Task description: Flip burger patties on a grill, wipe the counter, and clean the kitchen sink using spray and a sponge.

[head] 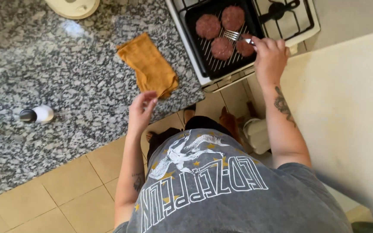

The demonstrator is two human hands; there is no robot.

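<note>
- A grey printed T-shirt (221, 194) is seen nearest the camera, filling the lower middle of the view, with tan floor tiles (65, 194) to its left.
- The left hand (141, 111) is held loosely apart, fingers curled and nothing gripped, at the edge of the speckled granite counter (65, 73), just beside the lower corner of a folded mustard-yellow cloth (150, 65).
- The right hand (270, 56) is clamped on the handle of a metal fork (238, 36), whose tines are pressed against one of the patties.
- Four raw burger patties (221, 30) are laid close together on a black ridged grill pan (195, 43), which is set on a white gas stove (298, 26); a black burner grate is seen beside the pan.
- A small white bottle with a dark cap (37, 114) is lying on its side on the counter, well apart from the cloth.
- A round cream-coloured object (72, 6) is cut off by the top edge.
</note>
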